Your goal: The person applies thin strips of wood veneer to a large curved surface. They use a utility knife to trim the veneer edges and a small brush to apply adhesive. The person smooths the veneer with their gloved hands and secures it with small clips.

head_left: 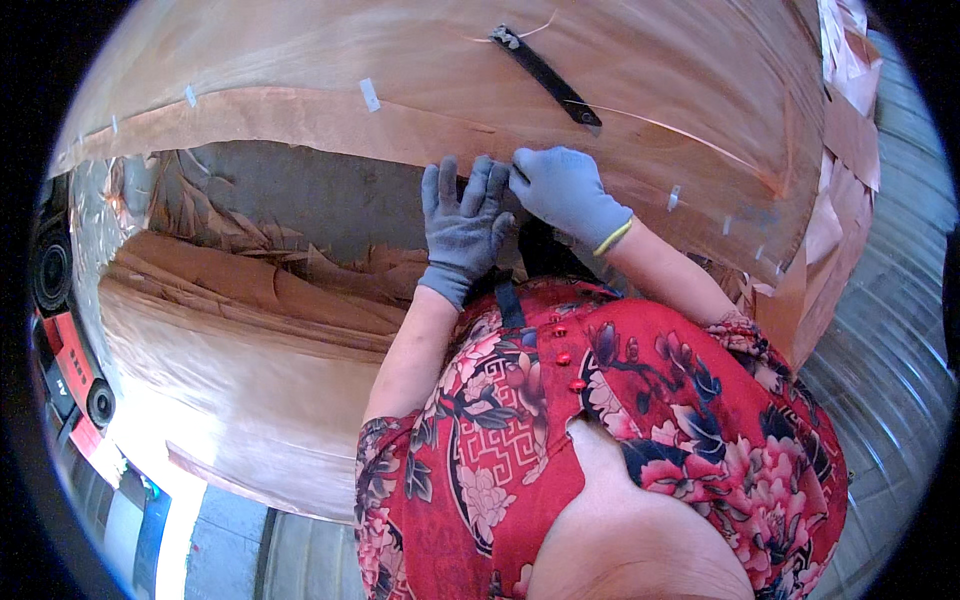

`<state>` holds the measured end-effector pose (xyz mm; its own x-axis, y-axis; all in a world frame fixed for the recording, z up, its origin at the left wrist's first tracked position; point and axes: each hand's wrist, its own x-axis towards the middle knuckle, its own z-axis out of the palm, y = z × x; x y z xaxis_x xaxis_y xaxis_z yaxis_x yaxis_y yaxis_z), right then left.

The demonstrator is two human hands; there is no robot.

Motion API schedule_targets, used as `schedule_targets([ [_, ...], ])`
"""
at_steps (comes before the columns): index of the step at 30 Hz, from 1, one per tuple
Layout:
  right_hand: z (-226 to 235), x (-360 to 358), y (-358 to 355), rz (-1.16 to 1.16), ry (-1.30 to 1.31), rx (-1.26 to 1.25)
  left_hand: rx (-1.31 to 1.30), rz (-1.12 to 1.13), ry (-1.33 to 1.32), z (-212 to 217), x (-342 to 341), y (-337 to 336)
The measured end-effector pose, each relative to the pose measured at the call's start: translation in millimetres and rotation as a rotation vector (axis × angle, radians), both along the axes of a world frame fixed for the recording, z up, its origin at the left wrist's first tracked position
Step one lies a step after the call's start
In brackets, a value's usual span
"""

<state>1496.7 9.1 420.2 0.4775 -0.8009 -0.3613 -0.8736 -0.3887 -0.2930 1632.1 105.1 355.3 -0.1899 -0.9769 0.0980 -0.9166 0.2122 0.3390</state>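
A large brown thin sheet [650,75] spreads before me, with a lighter strip [270,112] along its near edge. My left hand [465,225], in a grey glove, lies flat at that edge with its fingers apart. Beside it my right hand [570,195], in a blue-grey glove with a yellow cuff, is closed at the same edge. Its fingertips are pinched together, and whatever they hold is hidden. Farther off, a flat black bar-shaped tool [547,75] rests on the sheet, one end wrapped in something pale. Small white tape pieces [370,95] stick to the sheet.
Left of me lies a stack of brown sheets [240,290] with ragged edges, a grey gap between it and the work surface. Torn scraps [850,150] hang at the right edge, beside ribbed grey flooring [900,330]. A red-and-black machine [75,370] stands far left.
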Motion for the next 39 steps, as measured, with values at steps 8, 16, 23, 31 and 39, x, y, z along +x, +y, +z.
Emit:
schedule_targets([
  [8,-20,-7,30,0.017,-0.198,-0.126,-0.110,0.015,0.012,-14,-1,-8],
  [16,12,-18,-26,0.197,-0.304,-0.096,-0.112,0.050,0.079,-7,-3,-7],
  [23,20,7,-73,0.455,-0.029,-0.040,-0.132,0.063,0.111,1,-13,-12],
  [31,35,14,-78,0.300,0.334,-0.008,-0.134,0.028,0.079,4,-24,-17],
  [39,48,-28,-87,0.214,0.346,-0.004,-0.035,-0.022,0.102,18,-42,-13],
])
